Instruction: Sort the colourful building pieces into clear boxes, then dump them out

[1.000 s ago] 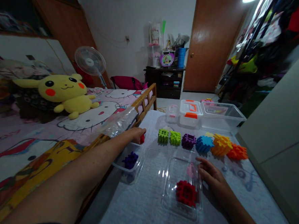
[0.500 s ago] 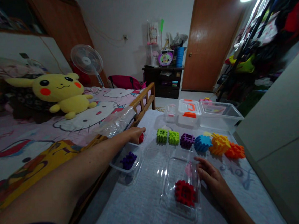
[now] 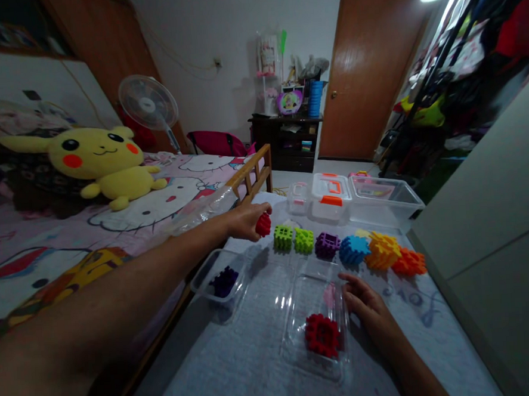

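so my left hand (image 3: 247,220) pinches a red block (image 3: 263,224) at frame centre, held in the air; my right hand (image 3: 363,302) rests spread against the clear tray (image 3: 298,303), one red piece (image 3: 322,335) inside. row of six (image 3: 327,245) looks unsorted yet.

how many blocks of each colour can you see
red blocks: 2, one held in the left hand
green blocks: 2
purple blocks: 2
blue block: 1
yellow block: 1
orange block: 1
total: 9
unclear pink bit left out
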A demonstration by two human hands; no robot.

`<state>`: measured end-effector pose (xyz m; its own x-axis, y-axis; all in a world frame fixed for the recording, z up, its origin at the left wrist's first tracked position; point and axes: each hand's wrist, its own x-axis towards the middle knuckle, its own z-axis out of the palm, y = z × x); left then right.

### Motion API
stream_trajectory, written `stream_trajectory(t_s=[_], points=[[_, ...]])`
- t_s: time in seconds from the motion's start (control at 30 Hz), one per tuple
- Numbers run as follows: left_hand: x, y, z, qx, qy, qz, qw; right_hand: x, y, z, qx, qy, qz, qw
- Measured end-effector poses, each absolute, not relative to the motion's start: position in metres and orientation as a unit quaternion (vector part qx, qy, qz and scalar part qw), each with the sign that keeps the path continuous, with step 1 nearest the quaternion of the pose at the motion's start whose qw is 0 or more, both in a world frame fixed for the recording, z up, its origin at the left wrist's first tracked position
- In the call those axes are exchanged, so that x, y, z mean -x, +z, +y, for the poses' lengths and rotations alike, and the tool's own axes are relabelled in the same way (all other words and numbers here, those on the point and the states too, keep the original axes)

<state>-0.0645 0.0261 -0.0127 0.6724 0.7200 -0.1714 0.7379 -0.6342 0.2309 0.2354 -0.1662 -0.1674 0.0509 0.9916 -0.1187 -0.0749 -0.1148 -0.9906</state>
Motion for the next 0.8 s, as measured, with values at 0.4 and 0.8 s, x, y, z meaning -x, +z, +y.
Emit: stream_trajectory(t_s=[0.4, 0.8], points=[[-0.046, -0.037, -0.082, -0.976, -0.061, 0.19, 0.082, -0.236, -0.174, -0.165, 0.491, 0.544, -0.448, 0.512], [-0.073, -0.083, -0.082, -0.947, -0.148, 0.256, 0.127, -0.231, -0.163, -0.167, 0.496, 0.544, -0.436, 0.517]])
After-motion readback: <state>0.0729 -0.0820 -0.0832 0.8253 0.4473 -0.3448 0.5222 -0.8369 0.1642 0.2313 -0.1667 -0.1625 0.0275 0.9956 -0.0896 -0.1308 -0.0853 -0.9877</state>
